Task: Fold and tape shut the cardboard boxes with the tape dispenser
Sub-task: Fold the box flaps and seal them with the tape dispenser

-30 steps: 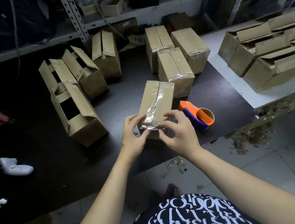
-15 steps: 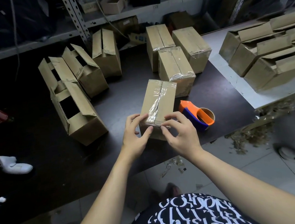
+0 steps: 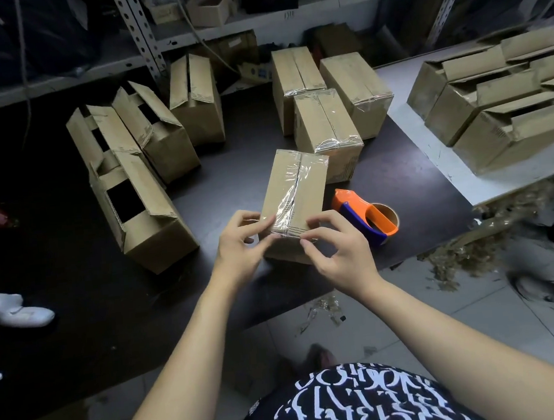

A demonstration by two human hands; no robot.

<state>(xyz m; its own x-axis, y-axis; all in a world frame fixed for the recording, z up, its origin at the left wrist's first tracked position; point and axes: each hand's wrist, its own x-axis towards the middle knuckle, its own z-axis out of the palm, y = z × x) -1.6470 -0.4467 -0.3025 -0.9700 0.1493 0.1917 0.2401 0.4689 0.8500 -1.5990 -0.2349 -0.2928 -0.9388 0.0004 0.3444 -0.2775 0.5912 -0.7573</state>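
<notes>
The left grip [image 3: 238, 245] curls its fingers round the near left corner of the taped box [image 3: 295, 188] on the dark desk [image 3: 245, 165]. The right grip [image 3: 343, 252] pinches the box's near edge. The tape dispenser [image 3: 366, 215] lies just right of the box.

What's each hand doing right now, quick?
Left hand: pinches the near left corner of the taped box.
Right hand: pinches the same box's near edge.
</notes>
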